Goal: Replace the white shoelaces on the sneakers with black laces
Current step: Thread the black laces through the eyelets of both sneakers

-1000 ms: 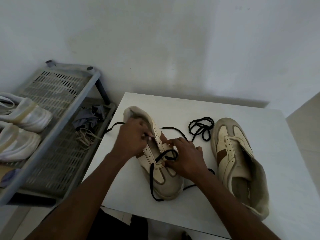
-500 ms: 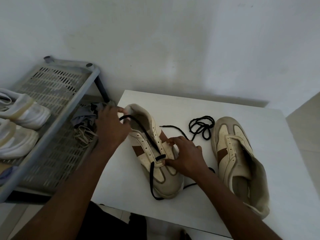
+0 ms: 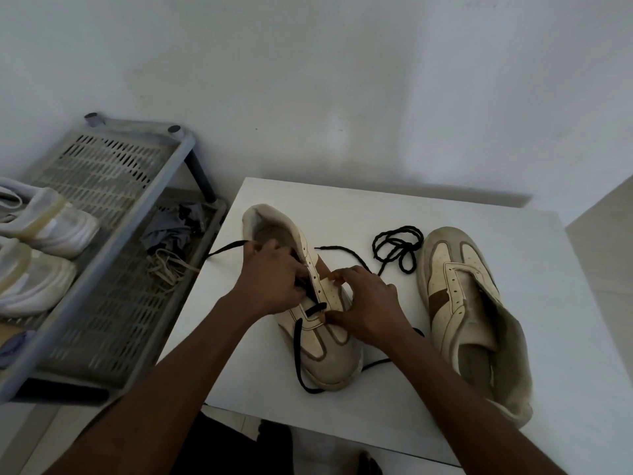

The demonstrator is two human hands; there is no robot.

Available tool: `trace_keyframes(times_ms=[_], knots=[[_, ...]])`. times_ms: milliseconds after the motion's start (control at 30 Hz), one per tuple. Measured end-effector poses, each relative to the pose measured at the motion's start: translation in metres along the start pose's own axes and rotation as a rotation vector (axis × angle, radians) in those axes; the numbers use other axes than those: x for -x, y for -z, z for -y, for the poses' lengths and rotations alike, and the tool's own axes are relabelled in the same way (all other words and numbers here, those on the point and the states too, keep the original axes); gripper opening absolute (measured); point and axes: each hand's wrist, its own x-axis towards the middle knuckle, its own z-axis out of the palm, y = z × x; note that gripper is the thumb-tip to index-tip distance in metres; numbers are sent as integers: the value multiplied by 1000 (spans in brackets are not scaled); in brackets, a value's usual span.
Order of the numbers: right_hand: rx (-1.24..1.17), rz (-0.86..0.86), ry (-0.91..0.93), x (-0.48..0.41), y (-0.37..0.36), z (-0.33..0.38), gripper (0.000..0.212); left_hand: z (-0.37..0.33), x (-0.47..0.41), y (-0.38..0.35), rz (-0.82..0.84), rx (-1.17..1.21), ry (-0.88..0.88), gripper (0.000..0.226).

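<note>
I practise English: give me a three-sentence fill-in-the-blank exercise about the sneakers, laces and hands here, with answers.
The left hand and right hand work on the first cream leather sneaker, whose threaded lace is ___.
The second cream leather sneaker has ___ lace in its eyelets.
The coiled black lace lies on the white ___, between both sneakers.
Answers: black; no; table.

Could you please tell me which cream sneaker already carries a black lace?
The cream sneaker under the left hand and right hand, flat black lace threaded through; the other cream sneaker has none.
</note>
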Motion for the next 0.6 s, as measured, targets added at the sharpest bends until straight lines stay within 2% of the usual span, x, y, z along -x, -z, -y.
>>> trace_keyframes(times_ms=[133,433,600], knots=[[8,-11,7,1,-1,0,65,-10,0,-2,13,-70,24,26],[-6,-6,12,3,0,2,64,2,-2,-1,-276,-18,80,19],[-12,-23,22,4,-2,0,63,20,-3,9,-390,82,161,8]])
